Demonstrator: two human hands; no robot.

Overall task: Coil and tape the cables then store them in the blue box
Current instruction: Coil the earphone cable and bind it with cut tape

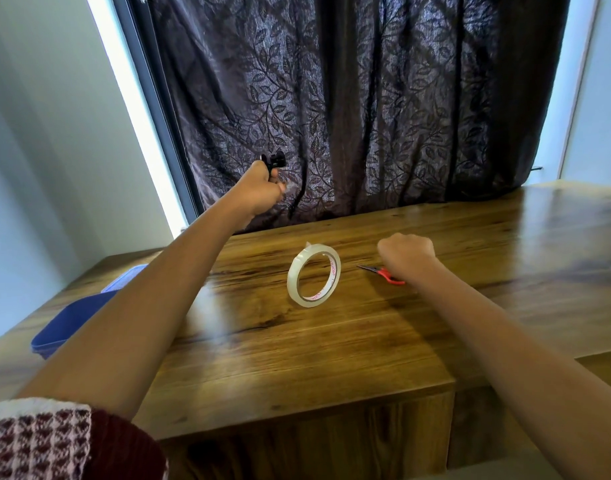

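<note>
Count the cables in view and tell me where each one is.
1. A black cable is gripped in the left hand, raised in front of the curtain. More may lie inside the blue box, whose contents cannot be seen.

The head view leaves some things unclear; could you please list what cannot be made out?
All in the head view:
Box: inside hidden by the left arm.
Cable: mostly inside the left hand, dark against the curtain; coiling and taping unclear.
Scissors: handles partly under the right hand; grip unclear.
Tape: print too small to read.
</note>
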